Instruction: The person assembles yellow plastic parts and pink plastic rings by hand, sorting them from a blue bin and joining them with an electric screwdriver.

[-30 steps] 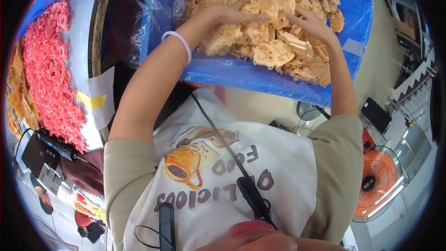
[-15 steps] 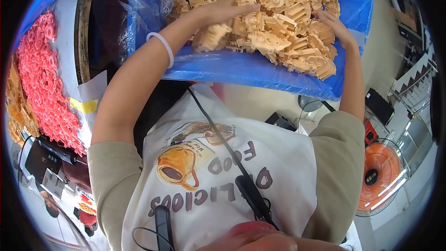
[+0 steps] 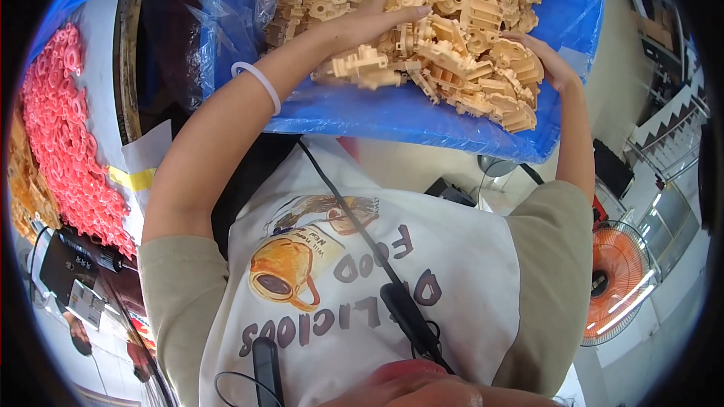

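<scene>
Tan moulded plastic parts (image 3: 467, 19) with ribs and round holes are heaped in a blue bin (image 3: 347, 117) lined with clear plastic film. My left hand (image 3: 369, 22) reaches into the left side of the heap, thumb stretched to the right and fingers apart, their tips partly hidden among the parts. Below its palm, a few loose tan parts (image 3: 366, 68) look blurred. At the heap's right edge, my right hand (image 3: 547, 64) lies open, fingers extended over the top of a rounded tan part (image 3: 519, 60). Neither hand clearly grips a single part.
Left of the bin, a pile of small pink ring-shaped parts (image 3: 72, 143) lies on a light table, with amber parts (image 3: 29, 188) beyond it. An orange fan (image 3: 615, 283) stands at the right. A dark cable (image 3: 351, 211) runs down my white apron.
My left hand has shifted slightly right, and tan parts beneath it have moved. My right hand has come a little nearer, its fingers now on a rounded part.
</scene>
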Tool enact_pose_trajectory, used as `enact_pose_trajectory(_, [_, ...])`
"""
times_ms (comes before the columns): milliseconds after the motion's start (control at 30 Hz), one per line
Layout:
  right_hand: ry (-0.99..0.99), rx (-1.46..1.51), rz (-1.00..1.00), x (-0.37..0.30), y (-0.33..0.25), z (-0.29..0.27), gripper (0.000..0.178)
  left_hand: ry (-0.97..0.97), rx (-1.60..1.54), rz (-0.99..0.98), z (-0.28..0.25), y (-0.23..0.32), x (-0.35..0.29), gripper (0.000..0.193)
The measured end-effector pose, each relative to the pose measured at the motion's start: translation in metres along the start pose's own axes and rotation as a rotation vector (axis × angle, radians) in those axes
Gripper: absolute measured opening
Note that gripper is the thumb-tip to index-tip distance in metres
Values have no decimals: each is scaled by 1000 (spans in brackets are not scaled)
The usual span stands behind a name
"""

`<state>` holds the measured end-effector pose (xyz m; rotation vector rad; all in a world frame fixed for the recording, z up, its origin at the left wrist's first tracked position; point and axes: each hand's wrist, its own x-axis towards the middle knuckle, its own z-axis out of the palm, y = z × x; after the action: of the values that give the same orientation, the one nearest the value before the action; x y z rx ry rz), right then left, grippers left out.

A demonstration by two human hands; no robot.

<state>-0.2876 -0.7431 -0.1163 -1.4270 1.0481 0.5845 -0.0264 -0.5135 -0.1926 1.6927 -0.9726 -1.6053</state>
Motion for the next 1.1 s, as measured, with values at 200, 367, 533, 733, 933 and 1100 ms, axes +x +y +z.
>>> enact_pose_trajectory(200, [267, 661, 168, 21, 46, -5, 42, 20, -36, -38, 3, 11, -7, 116])
enact_pose_trajectory(367, [300, -20, -197, 20, 41, 21, 39, 74, 270, -129, 14, 8, 3, 123])
enact_pose_trajectory(533, [265, 409, 93, -8, 21, 26, 45, 78, 9, -20, 13, 13, -5, 116])
enact_pose_trajectory(733, [431, 666, 142, 13, 77, 19, 47, -8, -93, 31, 12, 17, -5, 114])
enact_pose_trajectory(933, [432, 181, -3, 13, 90, 20, 51, 11, -61, -41, 16, 16, -3, 122])
enact_pose_trajectory(1100, [483, 530, 119, 1, 59, 42, 48, -75, -20, -69, 8, 16, -7, 122])
